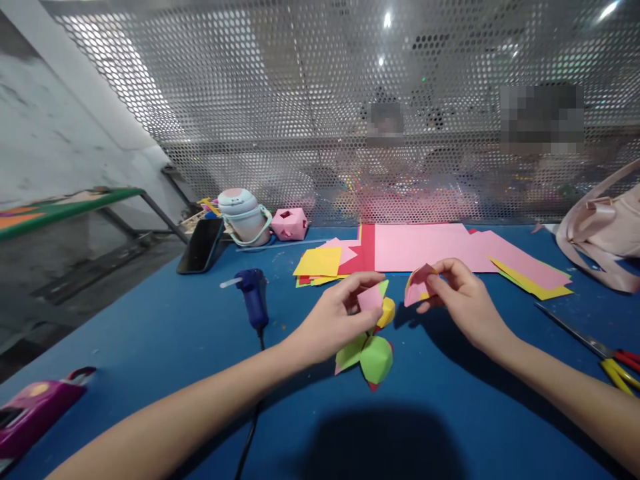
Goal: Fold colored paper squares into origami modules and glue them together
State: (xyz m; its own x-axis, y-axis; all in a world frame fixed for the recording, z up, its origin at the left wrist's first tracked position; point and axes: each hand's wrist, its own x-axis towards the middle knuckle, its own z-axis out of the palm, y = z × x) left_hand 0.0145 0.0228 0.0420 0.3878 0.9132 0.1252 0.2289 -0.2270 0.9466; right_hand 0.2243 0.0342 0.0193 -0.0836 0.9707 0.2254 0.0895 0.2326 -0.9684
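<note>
My left hand (340, 317) is closed, with a pink-and-green folded paper piece (370, 297) between thumb and fingers. Close under it a yellow folded piece (386, 312) shows, and below that lie green folded pieces (377, 359) with pink and red tips; whether these are all joined is hidden by the hand. To the right, my right hand (457, 297) pinches a pink folded paper piece (419, 285) with a bit of yellow at its edge. A small gap separates the two hands.
A blue glue gun (255, 297) and phone (201, 245) lie left. Behind are yellow squares (319, 261), pink sheets (425, 248), a pink paper ball (290, 224) and a lidded cup (245, 220). Scissors (603, 350) lie right, near a bag (617, 223). A perforated metal screen (225, 100) stands behind.
</note>
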